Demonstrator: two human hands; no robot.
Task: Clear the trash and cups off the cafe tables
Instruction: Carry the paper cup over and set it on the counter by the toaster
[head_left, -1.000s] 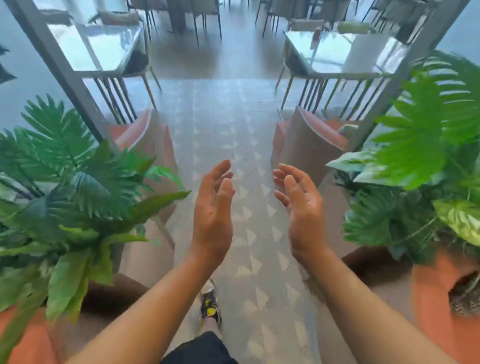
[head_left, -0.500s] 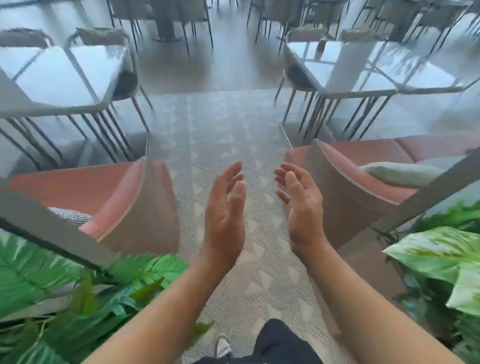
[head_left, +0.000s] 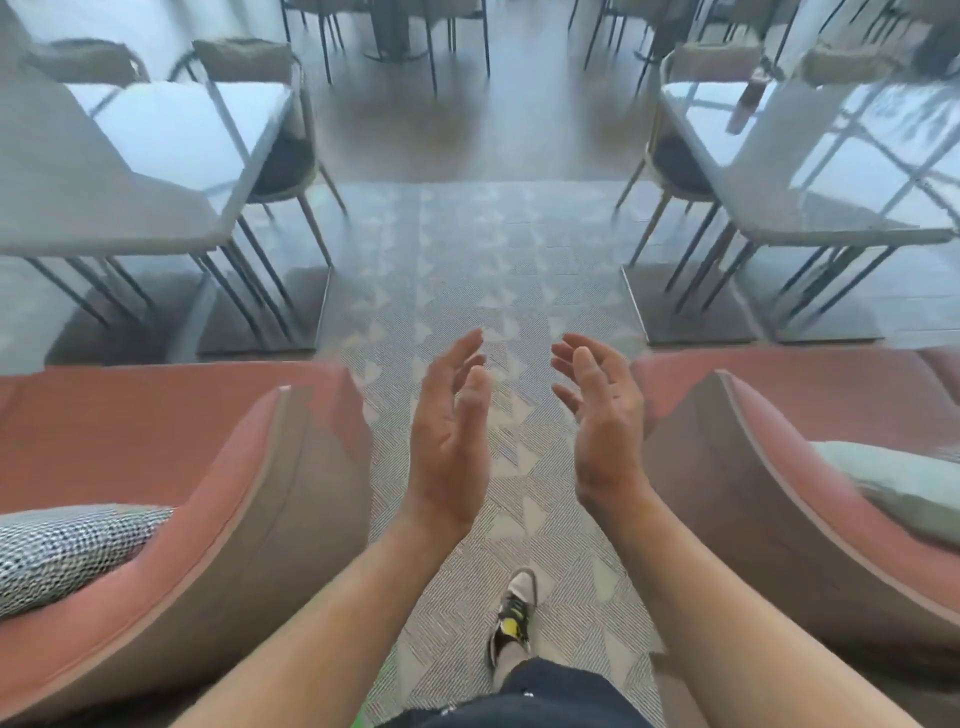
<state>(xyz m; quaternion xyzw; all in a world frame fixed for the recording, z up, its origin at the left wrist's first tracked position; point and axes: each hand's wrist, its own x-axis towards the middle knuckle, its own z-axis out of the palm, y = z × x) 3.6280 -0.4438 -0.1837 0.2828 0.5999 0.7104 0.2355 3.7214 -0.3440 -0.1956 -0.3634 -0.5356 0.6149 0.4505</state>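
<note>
Hovering empty over the aisle (head_left: 467, 249), left hand (head_left: 452, 431) and right hand (head_left: 602, 421) both hang open, palms facing. No cup shows clearly; one dark blurred item (head_left: 748, 98) stands on the right counter (head_left: 831, 208), well ahead, nearer the right hand.

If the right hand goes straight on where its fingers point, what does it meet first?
Nothing near: the right hand points up the carpeted aisle, which looks free, though depth is unclear.

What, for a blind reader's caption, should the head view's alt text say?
The left hand and right hand are raised, open and empty, over a carpet between the left sofa and right sofa. A left table and right table stand ahead.
</note>
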